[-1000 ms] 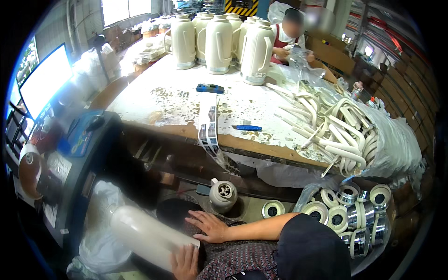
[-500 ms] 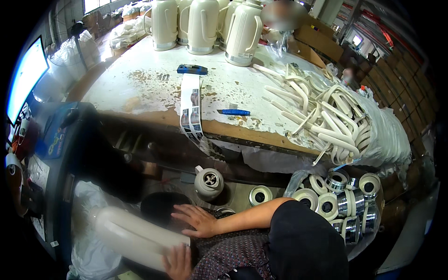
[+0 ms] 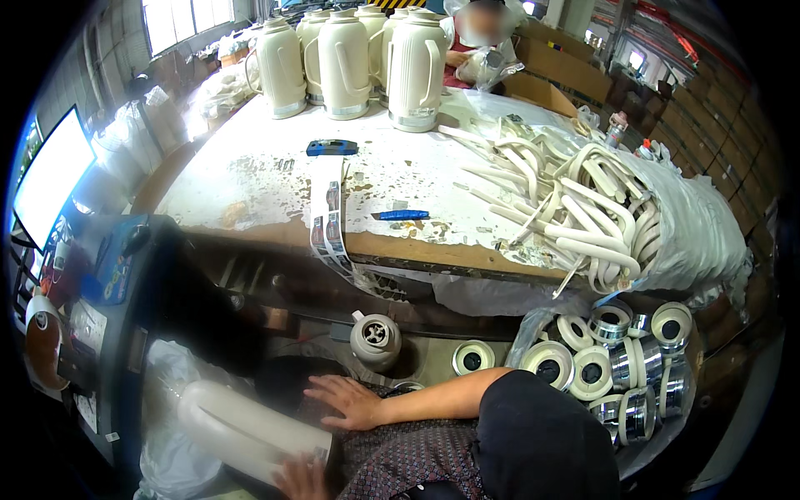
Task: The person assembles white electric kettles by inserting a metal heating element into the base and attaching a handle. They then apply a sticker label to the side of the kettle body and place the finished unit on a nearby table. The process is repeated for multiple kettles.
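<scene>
A cream thermos body (image 3: 250, 427) lies on its side at the lower left, its rounded end pointing away to the left. My left hand (image 3: 302, 479), blurred, is at the body's near end with its fingers stretched out against or just over the surface; whether it touches is unclear. My right hand (image 3: 348, 402) rests palm down on my patterned clothing, fingers spread, holding nothing. Beyond it a grey-beige thermos (image 3: 375, 342) stands on the floor, its open top showing.
The worn white table (image 3: 275, 187) bears cream thermos jugs (image 3: 343, 67), a blue cutter (image 3: 404, 215), a blue-black tool (image 3: 332, 147), a label strip (image 3: 327, 221) and cream handles (image 3: 583, 208). Chrome-and-cream rings (image 3: 592, 371) fill a bag at right. A screen (image 3: 54, 179) stands left. Someone sits behind the table.
The view has tilted up, showing more of the person behind the table. My left hand and the thermos body's near end sit slightly lower and further left. The right hand keeps its pose.
</scene>
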Available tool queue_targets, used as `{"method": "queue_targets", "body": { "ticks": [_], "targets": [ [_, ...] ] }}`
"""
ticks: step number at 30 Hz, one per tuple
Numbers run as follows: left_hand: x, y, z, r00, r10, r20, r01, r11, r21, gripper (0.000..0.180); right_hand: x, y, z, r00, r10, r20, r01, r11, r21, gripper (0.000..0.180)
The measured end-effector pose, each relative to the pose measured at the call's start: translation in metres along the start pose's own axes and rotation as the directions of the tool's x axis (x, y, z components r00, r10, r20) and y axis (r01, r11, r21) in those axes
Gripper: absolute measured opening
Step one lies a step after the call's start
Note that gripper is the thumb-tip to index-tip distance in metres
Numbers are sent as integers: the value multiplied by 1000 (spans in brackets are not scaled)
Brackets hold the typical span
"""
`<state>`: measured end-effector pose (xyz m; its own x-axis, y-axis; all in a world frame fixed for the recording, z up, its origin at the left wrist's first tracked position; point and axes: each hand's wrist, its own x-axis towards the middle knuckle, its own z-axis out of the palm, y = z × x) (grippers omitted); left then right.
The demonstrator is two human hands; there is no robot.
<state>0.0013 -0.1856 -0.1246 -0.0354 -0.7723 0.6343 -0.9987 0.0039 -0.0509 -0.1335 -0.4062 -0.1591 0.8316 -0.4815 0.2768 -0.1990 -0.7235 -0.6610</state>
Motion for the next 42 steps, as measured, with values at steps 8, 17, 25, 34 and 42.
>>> {"method": "queue_targets", "body": {
  "ticks": [8, 17, 25, 34, 42],
  "targets": [
    [-68, 6, -1, 952, -304, 18, 295, 934, 201, 65, 5, -1, -9, 988, 108, 106, -119, 988, 97, 70],
    [-48, -17, -21, 751, -645, -140, 601, 756, -259, 70, 70, -105, 21, 951, -308, -16, 304, 930, 207, 91],
    [27, -157, -68, 645, -755, 120, 375, 175, -910, 75, 29, -80, -10, 700, -684, -208, 673, 532, 515, 46],
    [150, -112, -102, 880, -421, 220, 223, -42, -974, 125, 148, -184, -105, 732, -632, -256, 682, 674, 284, 53],
    [141, -134, -79, 930, -249, 270, 257, -83, -963, 131, 157, -204, -81, 596, -798, -87, 797, 576, 181, 36]
  ]
}}
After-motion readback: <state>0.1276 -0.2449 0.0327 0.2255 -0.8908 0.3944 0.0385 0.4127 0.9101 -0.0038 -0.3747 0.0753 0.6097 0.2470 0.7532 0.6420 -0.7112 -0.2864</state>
